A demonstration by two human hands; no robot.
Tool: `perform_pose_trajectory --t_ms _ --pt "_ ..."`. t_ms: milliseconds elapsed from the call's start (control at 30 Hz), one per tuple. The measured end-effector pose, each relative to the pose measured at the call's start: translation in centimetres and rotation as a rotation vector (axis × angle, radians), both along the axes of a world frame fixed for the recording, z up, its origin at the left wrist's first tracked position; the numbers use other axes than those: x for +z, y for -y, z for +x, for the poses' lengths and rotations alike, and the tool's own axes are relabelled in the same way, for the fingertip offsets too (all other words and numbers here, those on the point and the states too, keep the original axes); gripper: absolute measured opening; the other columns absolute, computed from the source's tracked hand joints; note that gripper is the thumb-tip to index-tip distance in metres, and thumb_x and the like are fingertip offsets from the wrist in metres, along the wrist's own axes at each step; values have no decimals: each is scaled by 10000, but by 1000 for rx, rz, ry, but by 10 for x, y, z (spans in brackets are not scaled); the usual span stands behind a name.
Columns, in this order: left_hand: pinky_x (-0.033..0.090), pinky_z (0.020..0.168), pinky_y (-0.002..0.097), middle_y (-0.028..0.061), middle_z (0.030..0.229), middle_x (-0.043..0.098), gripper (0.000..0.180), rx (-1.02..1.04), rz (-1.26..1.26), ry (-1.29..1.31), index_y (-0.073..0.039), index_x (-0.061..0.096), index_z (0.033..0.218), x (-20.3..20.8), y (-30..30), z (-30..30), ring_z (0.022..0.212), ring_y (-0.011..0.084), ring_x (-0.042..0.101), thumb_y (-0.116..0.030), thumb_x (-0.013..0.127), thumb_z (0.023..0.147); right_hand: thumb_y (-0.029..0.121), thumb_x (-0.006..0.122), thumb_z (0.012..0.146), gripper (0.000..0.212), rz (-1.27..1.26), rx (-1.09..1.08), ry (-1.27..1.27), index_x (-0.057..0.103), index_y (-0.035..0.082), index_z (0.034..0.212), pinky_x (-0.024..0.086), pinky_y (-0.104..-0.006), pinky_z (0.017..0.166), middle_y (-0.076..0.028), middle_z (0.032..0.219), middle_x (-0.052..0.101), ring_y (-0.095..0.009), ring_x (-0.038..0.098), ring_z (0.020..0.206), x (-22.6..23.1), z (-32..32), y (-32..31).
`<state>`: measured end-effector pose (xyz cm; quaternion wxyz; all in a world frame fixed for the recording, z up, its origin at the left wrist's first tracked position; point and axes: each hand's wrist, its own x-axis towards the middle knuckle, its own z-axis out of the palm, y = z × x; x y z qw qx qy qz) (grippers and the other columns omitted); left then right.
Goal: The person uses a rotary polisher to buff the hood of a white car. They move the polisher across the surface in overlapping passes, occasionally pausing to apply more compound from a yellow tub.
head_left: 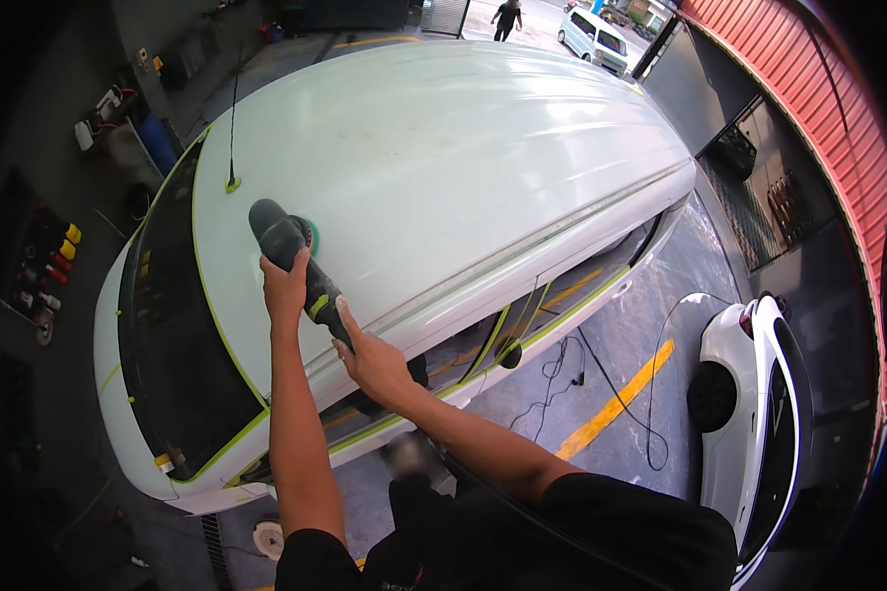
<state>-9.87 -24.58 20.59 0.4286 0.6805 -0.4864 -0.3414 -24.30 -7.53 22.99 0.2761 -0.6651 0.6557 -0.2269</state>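
Note:
A black power polisher (278, 236) with a green pad (311, 236) rests against the white van roof (443, 167), close to the windscreen end. My left hand (286, 288) is closed around the tool just behind its head. Farther back, my right hand (373, 366) grips the rear of the body; some of its fingers are hidden. Yellow-green masking tape (203, 266) lines the dark windscreen (182, 325) and the side windows. Ahead and to the left of the polisher, a thin antenna (234, 128) rises from a taped base.
Black cables (552, 389) lie on the grey floor beside a yellow line (616, 399). At right is a white car (729, 443). Tools hang on the left wall (59, 251). A round pale disc (268, 539) lies below. A distant person (508, 20) is near a parked van (593, 39).

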Motion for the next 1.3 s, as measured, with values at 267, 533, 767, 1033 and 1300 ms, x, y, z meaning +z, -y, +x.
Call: perform_pose_trajectory --t_ms 267,533,767,1033,1300 --pt "499 1127 507 343 1470 577 1213 277 171 158 15 214 1652 -12 24 53 1331 491 614 -340 877 700 353 588 1094 834 -2 156 207 95 147 1734 562 -584 710 -261 951 684 -494 697 801 -29 37 -16" --pt "510 1095 450 305 1408 624 1184 163 93 147 -17 241 1651 7 49 -10 1267 450 655 -298 848 674 352 606 1083 717 -67 97 224 293 132 1690 567 -555 770 -274 1077 696 -481 703 877 -49 -86 1" --pt "524 1093 482 330 1433 617 1213 64 99 224 -65 202 1679 29 53 -97 1288 479 648 -351 843 690 54 694 988 931 -425 -294 44 163 174 1743 546 -454 635 -197 907 693 -377 674 684 16 -271 77" --pt "541 1053 464 331 1413 613 1197 304 116 186 3 241 1652 20 53 -33 1256 462 661 -338 858 684 150 644 1074 875 -777 -524 42 81 114 1743 512 -384 650 -77 790 647 -206 618 649 100 -402 157" --pt "548 1011 466 293 1374 622 1175 382 136 178 -9 259 1640 -14 54 41 1191 428 674 -285 858 668 467 631 1062 869 -375 -384 -522 226 67 1719 315 -514 1248 -303 1525 530 -434 471 1448 -57 -430 153"
